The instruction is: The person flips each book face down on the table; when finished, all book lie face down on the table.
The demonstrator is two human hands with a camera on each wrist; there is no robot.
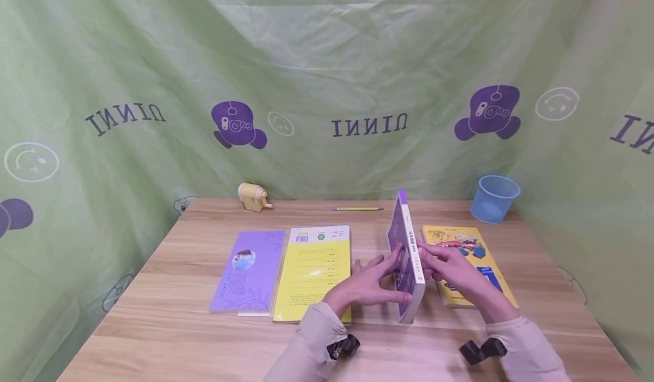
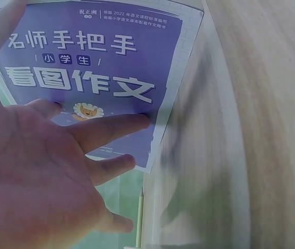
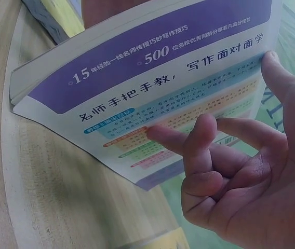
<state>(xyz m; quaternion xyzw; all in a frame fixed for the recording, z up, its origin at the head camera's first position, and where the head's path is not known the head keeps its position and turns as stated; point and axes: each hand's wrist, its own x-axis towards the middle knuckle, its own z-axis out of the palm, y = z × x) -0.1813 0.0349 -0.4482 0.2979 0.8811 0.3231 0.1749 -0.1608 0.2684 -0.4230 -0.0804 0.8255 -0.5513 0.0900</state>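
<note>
A thick purple-and-white book [image 1: 410,231] stands on edge between my two hands, its pale spine turned up. My left hand [image 1: 364,286] spreads its straight fingers against the purple front cover [image 2: 85,46], which has large white characters and a small lion. On the other side, my right hand [image 1: 453,265] touches the white back cover [image 3: 163,88] with its fingertips. In the right wrist view its thumb [image 3: 280,67] lies at the cover's edge, while several fingers are loosely bent. The lower edge of the book is close to the wooden table [image 1: 378,348].
Left of the book lie a yellow book [image 1: 311,280] and a lilac book [image 1: 250,285]. An orange-yellow book [image 1: 457,237] lies under my right hand's side. Along the back are a cream pencil sharpener [image 1: 252,196], a pencil [image 1: 357,208] and a blue cup [image 1: 494,200].
</note>
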